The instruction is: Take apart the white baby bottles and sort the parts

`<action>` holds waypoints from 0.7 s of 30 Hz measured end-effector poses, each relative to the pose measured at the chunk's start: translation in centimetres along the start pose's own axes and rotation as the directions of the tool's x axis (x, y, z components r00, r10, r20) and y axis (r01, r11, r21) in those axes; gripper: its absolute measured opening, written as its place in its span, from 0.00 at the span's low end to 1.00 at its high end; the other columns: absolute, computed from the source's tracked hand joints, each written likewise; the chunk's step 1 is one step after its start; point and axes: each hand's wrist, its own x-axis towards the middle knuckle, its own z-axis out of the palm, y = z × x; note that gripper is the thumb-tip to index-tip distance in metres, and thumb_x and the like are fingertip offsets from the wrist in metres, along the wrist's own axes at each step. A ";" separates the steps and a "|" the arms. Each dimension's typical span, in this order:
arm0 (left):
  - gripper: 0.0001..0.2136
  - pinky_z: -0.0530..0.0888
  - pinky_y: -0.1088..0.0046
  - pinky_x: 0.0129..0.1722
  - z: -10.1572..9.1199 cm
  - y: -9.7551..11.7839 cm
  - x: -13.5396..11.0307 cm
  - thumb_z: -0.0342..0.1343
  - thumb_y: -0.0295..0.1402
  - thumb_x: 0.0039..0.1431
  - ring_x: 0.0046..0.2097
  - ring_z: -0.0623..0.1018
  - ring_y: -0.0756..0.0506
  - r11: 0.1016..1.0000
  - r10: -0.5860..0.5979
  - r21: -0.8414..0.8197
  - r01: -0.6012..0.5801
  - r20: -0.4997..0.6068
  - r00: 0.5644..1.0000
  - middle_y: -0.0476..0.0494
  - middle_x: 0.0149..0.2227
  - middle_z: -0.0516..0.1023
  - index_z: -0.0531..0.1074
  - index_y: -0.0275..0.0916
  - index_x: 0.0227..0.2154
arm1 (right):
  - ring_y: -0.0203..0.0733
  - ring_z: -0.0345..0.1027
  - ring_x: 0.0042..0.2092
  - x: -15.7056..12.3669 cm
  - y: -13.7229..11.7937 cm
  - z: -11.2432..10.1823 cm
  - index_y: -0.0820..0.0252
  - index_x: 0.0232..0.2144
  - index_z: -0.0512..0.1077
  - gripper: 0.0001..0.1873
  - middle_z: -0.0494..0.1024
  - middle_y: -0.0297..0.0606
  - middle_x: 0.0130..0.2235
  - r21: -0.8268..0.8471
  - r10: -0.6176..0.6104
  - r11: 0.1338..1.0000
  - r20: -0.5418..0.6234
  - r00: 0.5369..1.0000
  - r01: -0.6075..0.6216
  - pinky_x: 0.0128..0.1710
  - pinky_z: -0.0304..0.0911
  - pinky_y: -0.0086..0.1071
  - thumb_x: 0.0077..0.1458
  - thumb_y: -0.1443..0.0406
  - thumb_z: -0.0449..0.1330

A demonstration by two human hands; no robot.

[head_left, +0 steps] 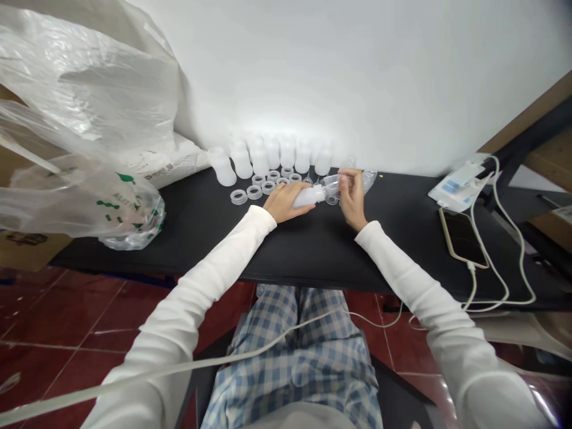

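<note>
My left hand (285,201) is wrapped round a translucent white plastic bottle (306,197), which lies on its side with the neck pointing right. Against the neck sits a clear plastic piece (331,184), pinched in the fingers of my right hand (353,199); its exact kind is hard to make out. More clear plastic (369,179) shows just beyond the right hand. Several clear plastic rings (254,192) lie in rows on the black table (214,238), left of and behind the left hand. A line of similar white bottles (288,154) stands behind them.
Large plastic bags (120,190) bulge over the table's left end. To the right lie a phone (462,237) on a charging cable and a white power strip (458,186) with plugs. A pale cable (250,356) crosses over my lap. A white wall (357,77) rises behind.
</note>
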 end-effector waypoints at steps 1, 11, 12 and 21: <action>0.24 0.72 0.61 0.55 -0.1 -0.1 0.0 0.61 0.46 0.63 0.56 0.81 0.37 1.000 -0.002 0.004 0.002 0.003 1.000 0.36 0.56 0.80 0.71 0.37 0.56 | 0.41 0.69 0.38 -0.2 0.1 0.4 0.53 0.52 0.66 0.24 0.71 0.42 0.45 0.093 0.043 0.995 -0.002 0.999 -0.043 0.41 0.72 0.40 0.71 0.44 0.45; 0.26 0.71 0.62 0.57 -0.6 -1.0 -0.1 0.61 0.46 0.64 0.57 0.79 0.37 0.999 -0.018 -0.031 0.021 0.087 0.996 0.35 0.58 0.80 0.71 0.35 0.59 | 0.44 0.72 0.48 -0.7 -0.7 0.7 0.52 0.46 0.68 0.22 0.72 0.41 0.47 0.308 -0.009 0.951 0.137 0.991 -0.034 0.50 0.71 0.40 0.63 0.43 0.59; 0.26 0.71 0.62 0.57 -0.6 -1.2 -0.1 0.61 0.46 0.64 0.57 0.79 0.37 0.999 -0.024 -0.044 0.028 0.096 0.995 0.36 0.58 0.79 0.71 0.36 0.59 | 0.45 0.71 0.49 -0.7 -0.7 0.6 0.52 0.46 0.69 0.22 0.72 0.41 0.48 0.304 -0.029 0.952 0.156 0.987 -0.020 0.51 0.71 0.41 0.63 0.43 0.59; 0.28 0.71 0.59 0.57 -0.3 -2.8 -1.0 0.62 0.49 0.62 0.55 0.80 0.36 0.999 0.048 0.006 -0.049 0.062 0.997 0.35 0.56 0.81 0.73 0.37 0.59 | 0.47 0.70 0.55 -1.2 -0.8 0.8 0.52 0.49 0.71 0.23 0.72 0.44 0.51 0.325 -0.090 0.946 0.265 0.960 -0.001 0.56 0.72 0.42 0.62 0.44 0.60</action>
